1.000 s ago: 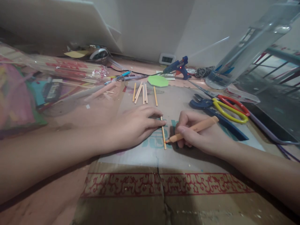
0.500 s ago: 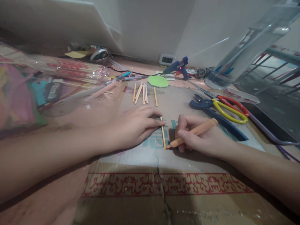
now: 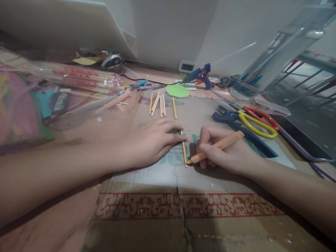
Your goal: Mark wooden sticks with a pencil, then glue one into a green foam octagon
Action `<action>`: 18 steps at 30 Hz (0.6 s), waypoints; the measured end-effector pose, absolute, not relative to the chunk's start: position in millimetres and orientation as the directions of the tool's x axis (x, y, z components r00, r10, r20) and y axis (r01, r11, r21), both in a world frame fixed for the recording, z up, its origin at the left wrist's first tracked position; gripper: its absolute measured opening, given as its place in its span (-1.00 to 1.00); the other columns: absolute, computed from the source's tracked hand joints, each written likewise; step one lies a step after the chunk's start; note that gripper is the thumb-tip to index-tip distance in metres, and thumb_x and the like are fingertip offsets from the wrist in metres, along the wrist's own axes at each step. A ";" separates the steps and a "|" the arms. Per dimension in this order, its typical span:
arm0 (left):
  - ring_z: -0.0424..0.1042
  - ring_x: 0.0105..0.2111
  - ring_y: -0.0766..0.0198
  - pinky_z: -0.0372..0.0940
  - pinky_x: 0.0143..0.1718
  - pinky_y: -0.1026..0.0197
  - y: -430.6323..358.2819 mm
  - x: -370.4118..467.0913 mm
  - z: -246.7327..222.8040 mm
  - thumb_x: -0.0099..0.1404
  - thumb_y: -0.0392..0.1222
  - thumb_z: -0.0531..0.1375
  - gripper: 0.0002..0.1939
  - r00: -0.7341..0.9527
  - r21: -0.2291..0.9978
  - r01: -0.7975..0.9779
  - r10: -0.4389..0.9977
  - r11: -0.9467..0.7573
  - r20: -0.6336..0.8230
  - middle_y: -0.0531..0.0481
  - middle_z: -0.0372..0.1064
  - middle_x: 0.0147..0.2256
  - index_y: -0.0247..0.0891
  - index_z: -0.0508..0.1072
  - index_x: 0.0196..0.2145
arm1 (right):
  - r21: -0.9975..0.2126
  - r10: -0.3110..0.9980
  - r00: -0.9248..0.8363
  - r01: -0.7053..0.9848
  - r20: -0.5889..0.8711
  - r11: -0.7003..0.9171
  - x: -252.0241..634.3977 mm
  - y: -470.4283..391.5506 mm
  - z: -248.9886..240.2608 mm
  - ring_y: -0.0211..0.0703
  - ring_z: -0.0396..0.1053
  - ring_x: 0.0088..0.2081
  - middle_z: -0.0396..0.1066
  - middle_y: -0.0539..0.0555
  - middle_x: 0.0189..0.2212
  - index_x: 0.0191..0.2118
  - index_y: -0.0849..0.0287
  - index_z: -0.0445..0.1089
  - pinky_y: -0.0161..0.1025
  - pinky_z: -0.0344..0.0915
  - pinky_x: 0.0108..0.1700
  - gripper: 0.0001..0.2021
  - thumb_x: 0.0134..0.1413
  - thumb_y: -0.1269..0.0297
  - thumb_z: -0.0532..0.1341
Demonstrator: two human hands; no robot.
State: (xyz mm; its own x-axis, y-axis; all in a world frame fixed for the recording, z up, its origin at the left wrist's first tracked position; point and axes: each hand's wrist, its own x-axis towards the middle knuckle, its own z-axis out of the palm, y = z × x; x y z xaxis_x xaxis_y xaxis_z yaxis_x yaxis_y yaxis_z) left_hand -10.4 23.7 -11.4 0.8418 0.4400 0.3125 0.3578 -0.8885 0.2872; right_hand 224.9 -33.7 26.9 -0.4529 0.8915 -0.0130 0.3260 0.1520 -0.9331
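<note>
Right now, the left hand [image 3: 154,140] is pinning a thin stick [image 3: 184,150] by its far end, its grip narrow, with fingertips and thumb closing on the wood. The stick is lying on a pale sheet [image 3: 152,176] over cardboard [image 3: 126,236], its near end pointing toward the person. The right hand [image 3: 233,157] is holding an orange marker [image 3: 228,140] in a snug writing grip — the tip is touching the stick close to its near end.

Colouring the stick seems to be the step in hand. Another stroke, I'm judging, would be calling for light pressure along that narrow face — and for the left hand to be bracing the stick against rolling. Beyond, a small group of sticks [image 3: 161,105] is lying near a green octagonal piece [image 3: 177,91], while scissors [image 3: 273,134] and blue-handled cutters [image 3: 258,143] are resting off to the right.
</note>
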 end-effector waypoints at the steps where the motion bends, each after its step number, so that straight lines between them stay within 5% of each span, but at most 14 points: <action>1: 0.34 0.19 -0.04 0.30 0.21 -0.21 23.6 -10.4 -10.9 0.53 -0.25 0.03 -0.62 0.843 0.287 0.360 0.441 -0.888 0.309 -0.18 0.41 0.18 -0.18 0.53 0.15 | -0.930 0.889 -0.458 0.333 -0.016 0.155 224.9 -34.0 27.3 -0.29 0.37 -0.63 0.46 -0.02 -0.66 -0.46 0.10 0.25 -0.41 0.19 -0.61 -0.79 0.18 0.31 0.24; 18: 0.34 0.20 -0.05 0.29 0.21 -0.23 23.7 -11.6 -9.2 0.53 -0.24 0.03 -0.62 0.845 0.310 0.353 0.443 -0.883 0.299 -0.21 0.41 0.18 -0.20 0.54 0.15 | -0.915 0.879 -0.475 0.364 -0.023 0.173 225.7 -35.8 28.3 -0.27 0.43 -0.59 0.47 -0.03 -0.64 -0.46 0.10 0.24 -0.40 0.27 -0.57 -0.78 0.17 0.28 0.26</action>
State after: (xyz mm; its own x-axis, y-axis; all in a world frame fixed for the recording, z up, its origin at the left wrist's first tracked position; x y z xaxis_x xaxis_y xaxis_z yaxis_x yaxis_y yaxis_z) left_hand -11.6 23.7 -9.2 0.8454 0.4427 0.2989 0.3530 -0.8829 0.3095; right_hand 225.7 -35.8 28.3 -0.4754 0.8795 -0.0232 0.3642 0.1727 -0.9152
